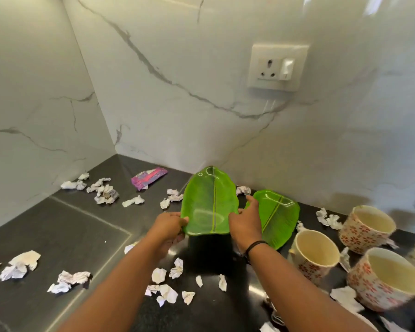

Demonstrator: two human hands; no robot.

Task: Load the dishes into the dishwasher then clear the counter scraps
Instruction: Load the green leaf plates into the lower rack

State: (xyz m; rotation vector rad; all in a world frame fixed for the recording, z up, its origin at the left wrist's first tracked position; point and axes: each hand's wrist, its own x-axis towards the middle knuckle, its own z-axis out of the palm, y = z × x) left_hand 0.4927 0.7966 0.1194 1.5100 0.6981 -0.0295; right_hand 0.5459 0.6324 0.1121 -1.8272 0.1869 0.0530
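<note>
I've got the plate [207, 202] pinched both sides, left hand [169, 225] and right hand [246, 222] gripping its near edges.

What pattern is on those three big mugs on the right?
Red flowers on white, cream inside; the head view shows it on the three ceramic mugs.

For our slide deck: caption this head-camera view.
Both hands, left and right, lift a green leaf-shaped plate above a scrap-strewn black counter.

The right hand [246, 225] covers part of the second leaf plate [279, 218]; the nearest floral mug [384, 279] is blurred at lower right.
</note>
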